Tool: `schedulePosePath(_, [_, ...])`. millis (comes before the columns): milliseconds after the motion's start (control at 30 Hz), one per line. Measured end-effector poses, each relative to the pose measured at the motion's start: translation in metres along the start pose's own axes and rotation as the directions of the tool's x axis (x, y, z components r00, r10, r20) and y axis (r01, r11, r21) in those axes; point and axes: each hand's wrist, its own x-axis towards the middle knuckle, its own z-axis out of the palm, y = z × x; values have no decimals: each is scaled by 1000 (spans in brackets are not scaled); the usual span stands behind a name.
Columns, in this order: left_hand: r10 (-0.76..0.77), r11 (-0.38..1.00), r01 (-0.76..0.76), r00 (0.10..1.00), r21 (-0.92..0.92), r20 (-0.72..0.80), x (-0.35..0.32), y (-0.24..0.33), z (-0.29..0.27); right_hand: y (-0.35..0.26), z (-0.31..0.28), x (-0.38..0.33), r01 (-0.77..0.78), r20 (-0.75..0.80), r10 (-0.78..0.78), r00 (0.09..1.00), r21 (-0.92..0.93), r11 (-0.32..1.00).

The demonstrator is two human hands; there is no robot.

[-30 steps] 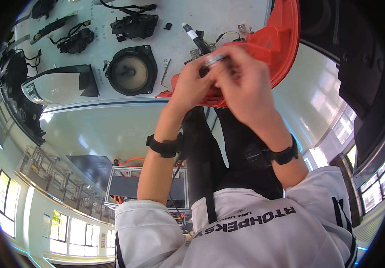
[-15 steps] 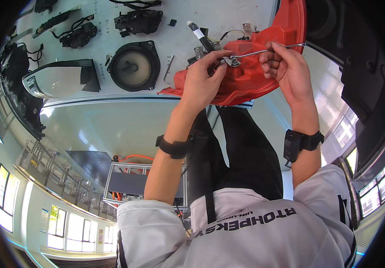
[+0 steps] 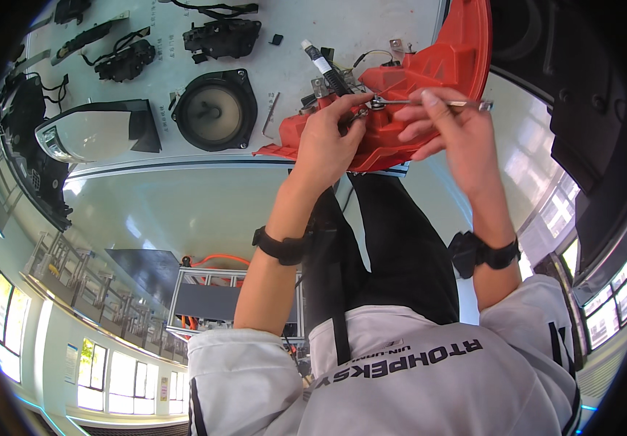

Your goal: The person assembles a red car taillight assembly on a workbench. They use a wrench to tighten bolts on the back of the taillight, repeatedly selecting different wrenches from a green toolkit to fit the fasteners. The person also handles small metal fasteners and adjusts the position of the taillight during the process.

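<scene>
A red plastic housing (image 3: 429, 69) with a curved outer edge lies at the table's front right. My right hand (image 3: 459, 131) has a thin silver wrench (image 3: 400, 102) between thumb and fingers, the other fingers loosely bent. One end of the wrench sits at a round metal fitting (image 3: 376, 104) on the housing; its other end (image 3: 486, 106) sticks out past my right hand. Left of the fitting, my left hand (image 3: 328, 138) is closed in a pinch over the housing. A small metal piece shows at its fingertips, its kind unclear.
A black ribbed tube (image 3: 324, 64) with a white end leans by the housing. A hex key (image 3: 270, 115), round speaker (image 3: 216, 110), white mirror cover (image 3: 95, 129) and several black latch units (image 3: 222, 38) lie on the white table (image 3: 284, 62). A dark panel (image 3: 597, 109) stands at right.
My right hand has moved down and left along the wrench, which has swung from slanting to nearly level. My left hand has shifted slightly down and left.
</scene>
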Motion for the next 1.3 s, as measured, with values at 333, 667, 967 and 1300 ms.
schedulePosePath(333, [323, 905, -304, 946, -296, 17, 21, -22, -7, -7, 89, 14, 413, 171, -472, 865, -776, 476])
schedulePosePath(667, [72, 971, -60, 996, -231, 47, 20, -6, -11, -4, -7, 38, 107, -51, -100, 994, 165, 981])
schedulePosePath(967, [80, 992, -77, 997, -103, 22, 11, -2, -8, 13, -30, 37, -21, 51, 7, 999, 281, 959])
schedulePosePath(1300, [88, 995, -88, 996, -44, 0, 7, -3, -4, 13, -31, 36, -93, 115, 66, 991, 248, 964])
